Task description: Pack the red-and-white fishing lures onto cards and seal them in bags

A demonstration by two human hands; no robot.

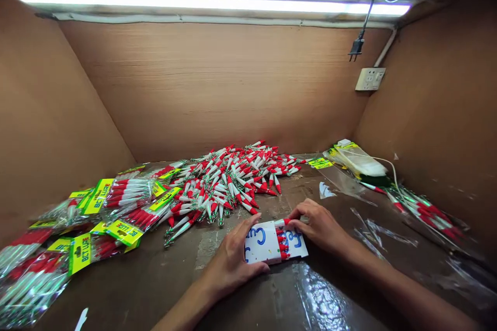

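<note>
1. I see the left hand (232,250) holding the white card holder (267,245), its grip narrowed around the holder's left part, thumb along the near edge.
2. Red tips (284,256) line the holder's open side.
3. At the holder's far edge, one lure (281,223) lies left to right, red end toward the right hand (316,223), the nearer one, whose grip is pinched on that end.
4. Left of the holder, bagged lures (130,194) cover the worktop (171,279).
5. Beyond the holder sits a loose heap of lures (233,178).
</note>
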